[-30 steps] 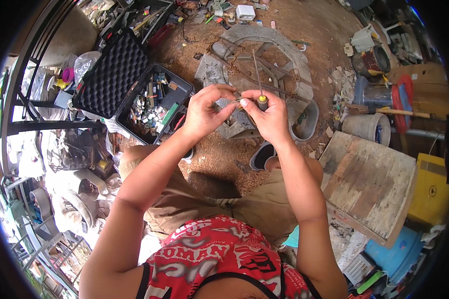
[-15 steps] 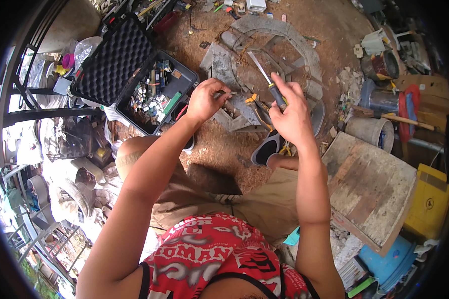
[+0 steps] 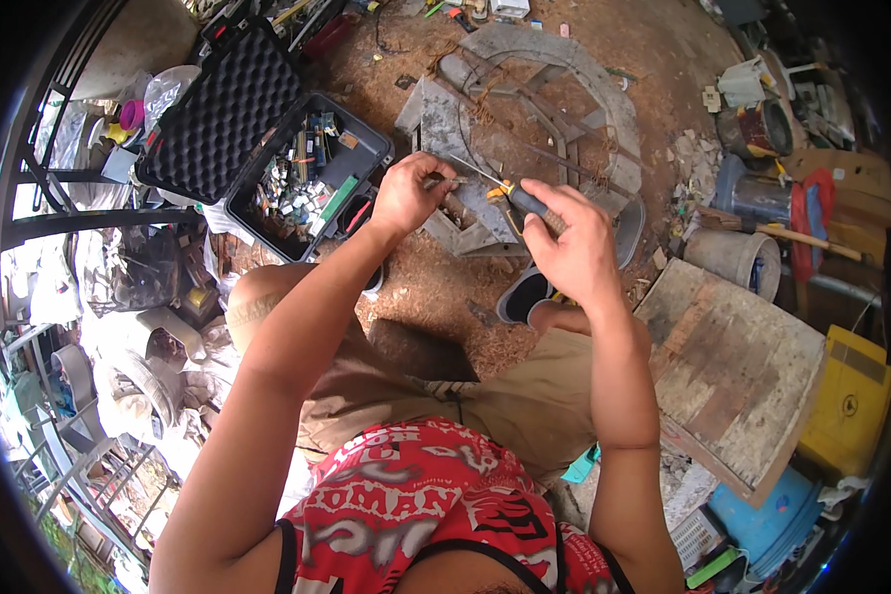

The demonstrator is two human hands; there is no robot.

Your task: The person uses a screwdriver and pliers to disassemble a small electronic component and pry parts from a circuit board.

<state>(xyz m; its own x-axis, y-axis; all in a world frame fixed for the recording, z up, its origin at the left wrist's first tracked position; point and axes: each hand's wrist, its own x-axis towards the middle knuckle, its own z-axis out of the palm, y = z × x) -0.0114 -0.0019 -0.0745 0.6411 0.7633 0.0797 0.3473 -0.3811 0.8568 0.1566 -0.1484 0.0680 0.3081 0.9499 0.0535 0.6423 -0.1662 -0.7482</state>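
Between the fingertips of my closed left hand (image 3: 413, 195) is a small piece, too tiny to name. My right hand (image 3: 576, 243) grips a screwdriver (image 3: 527, 201) by its dark handle with a yellow collar. Its thin shaft points up and left, past the fingertips of my left hand. I cannot tell whether the tip touches the small piece. Just below the shaft, yellow-and-black pliers (image 3: 498, 195) lie on a grey slab frame (image 3: 436, 119), partly hidden by my right hand and the screwdriver.
Left of my hands stands an open black case (image 3: 374, 148) holding many small circuit boards, its foam-lined lid (image 3: 218, 119) tilted back. A worn wooden board (image 3: 733, 366) lies at the right, beside a yellow case (image 3: 846, 401) and a grey bucket (image 3: 733, 259). My shoe (image 3: 523, 295) rests near the slab.
My right hand has lowered the screwdriver and swung its shaft leftward, toward my left hand. My left hand has stayed almost still.
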